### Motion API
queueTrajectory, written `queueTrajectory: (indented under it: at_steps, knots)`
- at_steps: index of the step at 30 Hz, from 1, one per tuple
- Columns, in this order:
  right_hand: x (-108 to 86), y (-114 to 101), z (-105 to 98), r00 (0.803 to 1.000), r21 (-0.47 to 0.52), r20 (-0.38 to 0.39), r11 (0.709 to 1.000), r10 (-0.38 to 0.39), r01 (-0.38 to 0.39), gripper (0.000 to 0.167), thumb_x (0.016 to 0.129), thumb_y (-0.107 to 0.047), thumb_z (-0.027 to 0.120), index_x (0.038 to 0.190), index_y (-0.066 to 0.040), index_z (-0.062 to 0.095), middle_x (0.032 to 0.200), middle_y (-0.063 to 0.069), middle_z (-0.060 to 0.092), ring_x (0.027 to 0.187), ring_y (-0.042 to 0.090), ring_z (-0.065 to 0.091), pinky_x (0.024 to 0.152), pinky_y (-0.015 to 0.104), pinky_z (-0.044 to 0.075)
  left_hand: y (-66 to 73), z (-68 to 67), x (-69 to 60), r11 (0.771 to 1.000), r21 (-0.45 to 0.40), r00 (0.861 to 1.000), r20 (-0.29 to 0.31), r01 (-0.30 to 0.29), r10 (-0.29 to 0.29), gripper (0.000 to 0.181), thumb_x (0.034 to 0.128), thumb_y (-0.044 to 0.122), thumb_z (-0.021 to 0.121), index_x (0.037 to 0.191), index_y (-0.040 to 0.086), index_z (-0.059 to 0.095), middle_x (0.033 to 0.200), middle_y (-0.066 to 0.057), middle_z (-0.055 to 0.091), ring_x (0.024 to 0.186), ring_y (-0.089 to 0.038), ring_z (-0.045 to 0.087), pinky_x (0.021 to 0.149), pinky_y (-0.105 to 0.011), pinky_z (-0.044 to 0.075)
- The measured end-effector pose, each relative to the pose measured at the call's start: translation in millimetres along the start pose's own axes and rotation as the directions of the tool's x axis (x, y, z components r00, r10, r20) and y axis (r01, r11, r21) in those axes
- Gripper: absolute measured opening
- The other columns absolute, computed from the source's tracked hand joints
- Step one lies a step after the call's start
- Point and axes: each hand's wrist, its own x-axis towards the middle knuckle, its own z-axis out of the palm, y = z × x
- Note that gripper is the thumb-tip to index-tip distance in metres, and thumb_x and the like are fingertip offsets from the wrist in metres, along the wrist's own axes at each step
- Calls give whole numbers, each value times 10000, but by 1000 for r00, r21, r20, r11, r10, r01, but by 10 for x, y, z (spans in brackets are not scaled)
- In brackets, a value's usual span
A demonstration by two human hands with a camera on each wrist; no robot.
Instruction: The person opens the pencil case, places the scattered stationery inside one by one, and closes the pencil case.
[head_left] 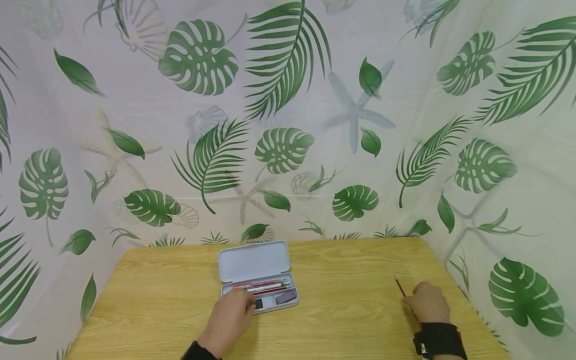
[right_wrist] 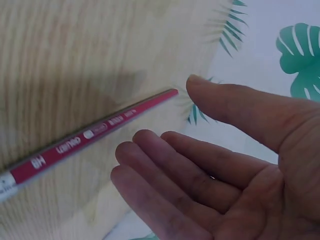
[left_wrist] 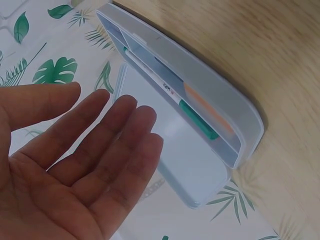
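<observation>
A light-blue pencil case [head_left: 254, 261] lies open on the table, its lid folded back. My left hand [head_left: 231, 312] is at the case's front left corner, over the small compartments; in the left wrist view its fingers are loosely extended and hold nothing. Inside lie several red and white pens and pencils [head_left: 270, 288], a greyish-purple block [head_left: 285, 297] and a small dark block [head_left: 258, 303] beside my thumb. The left wrist view shows a green-and-white pen [left_wrist: 197, 120]. My right hand [head_left: 428, 304] is beside a red HB pencil [right_wrist: 95, 127] on the table, fingers relaxed and apart from it.
The wood-grain table [head_left: 346, 300] ends at a back edge against a white cloth [head_left: 306, 105] printed with green leaves, which also hangs at both sides. Black bands [head_left: 438, 340] are on both wrists.
</observation>
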Motion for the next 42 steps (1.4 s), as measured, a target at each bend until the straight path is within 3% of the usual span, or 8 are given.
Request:
queueTrajectory:
  at_steps: [2, 3, 8, 12, 16, 26, 33, 42]
  knots:
    - [-6, -3, 28, 1000, -6, -11, 1000, 4, -4, 450, 823, -141, 753, 518, -140, 423, 526, -52, 327, 488, 104, 295, 455, 260, 295, 3, 5, -4, 1000, 0, 1000, 2, -10, 10, 89, 850, 31, 790, 793, 91, 758, 755, 26, 691, 713, -114, 635, 608, -347, 549]
    - [-2, -9, 42, 1000, -7, -9, 1000, 14, -14, 493, 818, -136, 744, 513, -188, 361, 533, -80, 252, 490, 102, 244, 465, 249, 253, 3, 9, -4, 1000, 1, 1000, 3, -14, 14, 91, 851, 29, 790, 793, 90, 756, 753, 26, 686, 710, -112, 631, 605, -344, 546]
    - [30, -32, 87, 999, -59, -46, 998, -6, 3, 477, 814, -115, 734, 508, -176, 372, 527, -61, 305, 500, 155, 333, 473, 293, 312, 25, 12, -13, 1000, -11, 1000, 14, -24, 24, 77, 857, 15, 791, 816, 73, 763, 768, 9, 688, 718, -123, 640, 608, -341, 548]
    - [52, -46, 112, 997, -89, -81, 996, -9, 2, 365, 808, -85, 732, 536, -80, 490, 550, 33, 496, 530, 244, 504, 485, 391, 432, 50, 7, -11, 999, -30, 999, 26, -23, 24, 39, 868, 35, 793, 838, 41, 768, 797, -6, 710, 746, -145, 665, 634, -359, 566]
    - [67, -53, 141, 994, -118, -104, 993, -20, 8, 198, 811, -47, 743, 679, 49, 630, 653, 172, 631, 593, 330, 618, 519, 487, 514, 56, 11, -16, 999, -38, 999, 34, -21, 23, 20, 871, 33, 791, 884, 22, 782, 837, -28, 731, 794, -191, 700, 674, -388, 589]
    - [99, -45, 217, 979, -154, -196, 988, -52, 22, 148, 842, 43, 609, 694, 49, 619, 664, 208, 629, 592, 359, 633, 493, 512, 506, 47, 19, -5, 999, -33, 999, 40, -2, 4, 5, 878, 36, 781, 881, 32, 781, 829, -23, 729, 787, -181, 696, 672, -385, 587]
    - [117, -6, 245, 985, -149, -172, 989, -26, 1, 200, 822, -43, 706, 664, -19, 586, 634, 125, 594, 572, 307, 597, 478, 477, 485, 19, -3, 8, 1000, -16, 1000, 4, 3, -3, 82, 853, 24, 790, 805, 84, 763, 772, 16, 694, 737, -120, 645, 626, -349, 553]
    - [114, -8, 228, 983, -155, -178, 988, -54, 27, 278, 856, -35, 667, 607, -50, 543, 615, 84, 557, 557, 270, 550, 460, 444, 451, 10, -22, 6, 1000, -25, 1000, 6, 18, -17, 73, 856, 26, 795, 810, 76, 768, 784, 11, 704, 747, -125, 653, 637, -357, 571]
